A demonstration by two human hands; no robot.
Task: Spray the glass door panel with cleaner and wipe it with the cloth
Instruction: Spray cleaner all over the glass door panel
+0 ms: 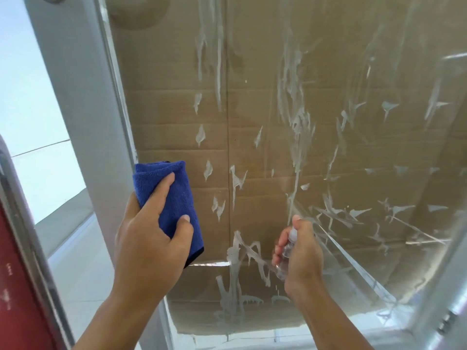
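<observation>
- Broadly, the glass door panel (316, 137) fills most of the view, its long axis running up and down, with brown cardboard (177, 109) showing through it.
- White streaks and drips of cleaner (294, 117) run mostly downward over the glass, thickest near the middle and along the lower edge.
- A grey metal door frame (83, 102) borders the panel on the left.
- The left hand (149, 238) grips a folded blue cloth (171, 198), thumb and fingers curled round it; the fluffy cloth stands upright at the panel's left edge, whether pressed to the glass I cannot tell.
- The right hand (300, 251) is closed round a small clear spray bottle (286, 248), held near the lower glass with its white nozzle end pointing up and toward the panel, a fingertip on top.
</observation>
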